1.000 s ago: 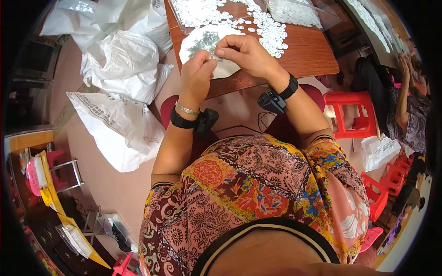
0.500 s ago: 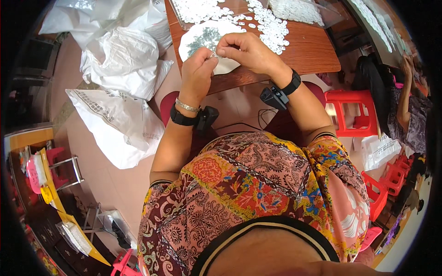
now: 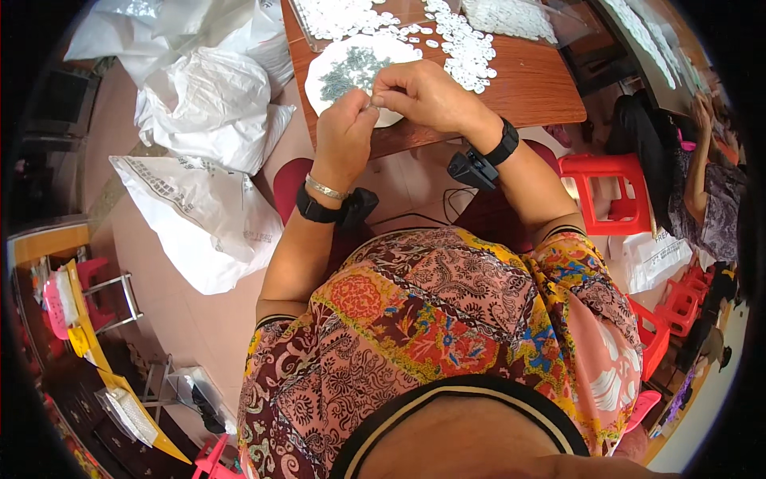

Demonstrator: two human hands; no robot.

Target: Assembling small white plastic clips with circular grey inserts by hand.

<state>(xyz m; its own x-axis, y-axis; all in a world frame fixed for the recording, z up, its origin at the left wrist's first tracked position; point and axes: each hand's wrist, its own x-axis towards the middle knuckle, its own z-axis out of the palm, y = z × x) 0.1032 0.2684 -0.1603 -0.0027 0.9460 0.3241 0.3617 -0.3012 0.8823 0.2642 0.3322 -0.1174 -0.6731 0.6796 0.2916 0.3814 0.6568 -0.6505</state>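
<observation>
My left hand (image 3: 345, 132) and my right hand (image 3: 427, 96) meet fingertip to fingertip over the near edge of a white plate (image 3: 313, 89). Both are closed in a pinch. A small white piece shows between the left thumb and forefinger in the earlier frame; now the fingers cover most of it. Whatever the right fingertips hold is too small to make out. On the plate lies a heap of small grey metal parts (image 3: 351, 73). Beyond and right of it, many small white plastic pieces (image 3: 467, 57) are spread over the brown wooden table (image 3: 535, 88).
A clear tray (image 3: 307, 36) and a clear box (image 3: 550, 12) of white pieces stand at the table's far side. Stuffed white sacks (image 3: 203, 108) and a flat white sack (image 3: 211, 231) lie left. A red stool (image 3: 610, 195) stands right, near another person (image 3: 702, 188).
My fingertips have drawn tighter together and dipped slightly, and the white piece between them is now mostly covered. The view has shifted slightly.
</observation>
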